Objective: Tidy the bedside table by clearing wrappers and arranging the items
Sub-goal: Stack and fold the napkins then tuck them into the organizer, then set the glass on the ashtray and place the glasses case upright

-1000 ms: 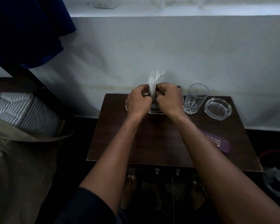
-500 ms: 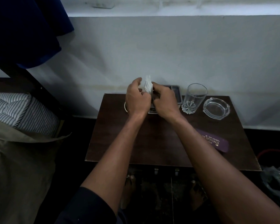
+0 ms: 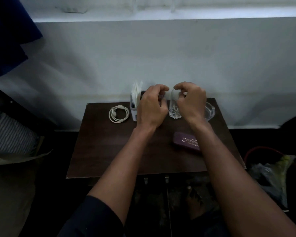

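From the head view, both hands hover over the back of the desk (image 3: pixel 109 151), the left hand (image 3: pixel 151 106) and right hand (image 3: pixel 191 101) loosely curled and holding nothing. The glass (image 3: pixel 173 106) stands upright between them, a bit nearer the right hand. The holder (image 3: pixel 134 108) with white papers (image 3: pixel 137 93) stands just left of the left hand, by the coiled cable (image 3: pixel 118 113).

Single head view, looking forward and down, close over bedside table (image 3: pixel 109 151) against wall (image 3: pixel 161 57)
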